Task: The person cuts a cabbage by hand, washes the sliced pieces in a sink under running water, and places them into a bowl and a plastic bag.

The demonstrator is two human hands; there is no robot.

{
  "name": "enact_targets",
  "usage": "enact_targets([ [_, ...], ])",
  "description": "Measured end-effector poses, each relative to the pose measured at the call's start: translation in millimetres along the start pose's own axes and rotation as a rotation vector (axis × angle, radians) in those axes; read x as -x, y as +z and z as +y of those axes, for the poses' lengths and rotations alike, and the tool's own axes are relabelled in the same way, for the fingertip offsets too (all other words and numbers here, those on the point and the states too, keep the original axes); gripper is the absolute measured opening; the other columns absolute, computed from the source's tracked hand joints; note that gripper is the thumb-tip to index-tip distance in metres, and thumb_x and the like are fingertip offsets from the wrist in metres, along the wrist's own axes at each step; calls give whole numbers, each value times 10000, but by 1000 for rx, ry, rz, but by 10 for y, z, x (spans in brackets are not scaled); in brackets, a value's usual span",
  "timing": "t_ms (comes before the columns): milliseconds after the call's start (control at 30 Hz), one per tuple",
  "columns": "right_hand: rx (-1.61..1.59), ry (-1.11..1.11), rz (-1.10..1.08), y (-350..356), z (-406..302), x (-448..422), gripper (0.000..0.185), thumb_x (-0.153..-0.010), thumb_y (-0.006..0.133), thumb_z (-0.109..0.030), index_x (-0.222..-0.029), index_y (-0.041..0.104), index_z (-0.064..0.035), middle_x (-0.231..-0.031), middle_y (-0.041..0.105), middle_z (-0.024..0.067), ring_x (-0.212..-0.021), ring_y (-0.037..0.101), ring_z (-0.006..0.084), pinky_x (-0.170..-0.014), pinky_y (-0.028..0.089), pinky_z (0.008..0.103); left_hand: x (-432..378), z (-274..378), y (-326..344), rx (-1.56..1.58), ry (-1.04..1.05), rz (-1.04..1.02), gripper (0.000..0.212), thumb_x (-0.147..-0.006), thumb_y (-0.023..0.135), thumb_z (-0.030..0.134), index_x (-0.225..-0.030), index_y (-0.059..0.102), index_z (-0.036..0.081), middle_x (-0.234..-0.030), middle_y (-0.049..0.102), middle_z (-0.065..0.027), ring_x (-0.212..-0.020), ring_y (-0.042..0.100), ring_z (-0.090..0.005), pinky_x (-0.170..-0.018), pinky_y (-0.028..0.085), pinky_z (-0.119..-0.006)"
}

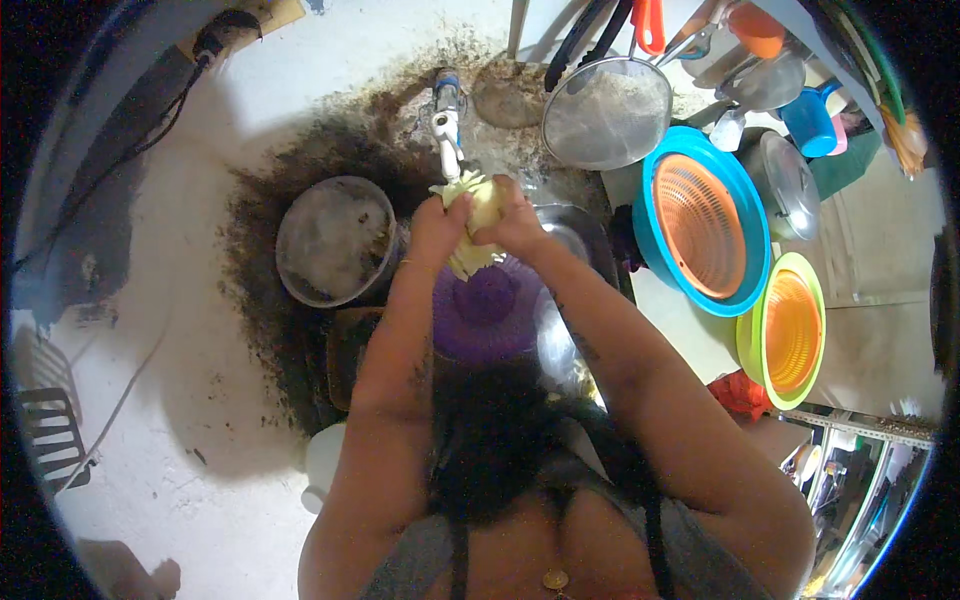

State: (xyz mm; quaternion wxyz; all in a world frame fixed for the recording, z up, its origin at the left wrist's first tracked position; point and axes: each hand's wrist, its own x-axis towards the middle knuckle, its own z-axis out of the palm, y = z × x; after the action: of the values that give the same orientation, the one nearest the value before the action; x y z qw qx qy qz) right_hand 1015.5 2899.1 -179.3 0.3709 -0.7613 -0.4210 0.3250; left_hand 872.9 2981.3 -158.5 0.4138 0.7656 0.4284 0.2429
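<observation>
Both hands grip a pale yellow-green leafy vegetable [485, 208], which looks like cabbage, right under the spout of a white faucet [447, 142]. My left hand [441, 229] has its thumb across the near left side. On the other side, my right hand [517, 221] curls its fingers over the top. Ragged leaf edges stick out above and below the hands. Beneath them a purple plastic basin [487, 322] sits in a stainless steel sink [559, 337], partly hidden by my forearms. Whether water is running is hard to tell.
A cloudy plastic tub [330, 240] stands left of the faucet. A mesh strainer [607, 112] hangs at the upper right. Further right are a blue basin [756, 259] holding an orange colander [701, 225], a lime basin [816, 330] with another colander, and a lidded metal pot [784, 184].
</observation>
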Motion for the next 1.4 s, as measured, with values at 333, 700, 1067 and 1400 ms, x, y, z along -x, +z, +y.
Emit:
enact_targets([
  [333, -787, 60, -32, -49, 213, 169, 982, -570, 791, -20, -1411, 294, -133, -1262, 517, 154, -1141, 539, 302, -892, 514, 426, -172, 17, 28, 199, -132, -256, 473, -900, 601, 426, -1022, 662, -27, -937, 688, -158, -863, 654, -253, -776, 494, -380],
  [700, -1366, 186, -386, -502, 256, 528, 906, -631, 720, -275, -1441, 320, -196, -1340, 492, 107, -1195, 507, 355, -903, 460, 587, -585, -122, 131, 209, -88, -424, 330, -824, 717, 252, -1028, 667, -2, -917, 694, -81, -810, 630, -172, -745, 491, -320],
  [1067, -1467, 274, -474, -588, 539, 721, 897, -693, 735, -211, -1459, 269, -189, -1335, 511, 132, -1207, 515, 370, -949, 432, 605, -64, -163, 15, -356, -31, -495, 638, -826, 677, 450, -1308, 519, 63, -1261, 582, -214, -1154, 567, -364, -975, 449, -423],
  [1400, -974, -116, -168, -124, -25, 274, 900, -687, 777, -118, -1426, 273, -225, -1298, 451, 79, -1144, 515, 287, -824, 513, 466, 78, 154, 302, 392, 22, 43, 547, -874, 650, 410, -1175, 574, -41, -992, 678, -173, -892, 646, -262, -783, 503, -368],
])
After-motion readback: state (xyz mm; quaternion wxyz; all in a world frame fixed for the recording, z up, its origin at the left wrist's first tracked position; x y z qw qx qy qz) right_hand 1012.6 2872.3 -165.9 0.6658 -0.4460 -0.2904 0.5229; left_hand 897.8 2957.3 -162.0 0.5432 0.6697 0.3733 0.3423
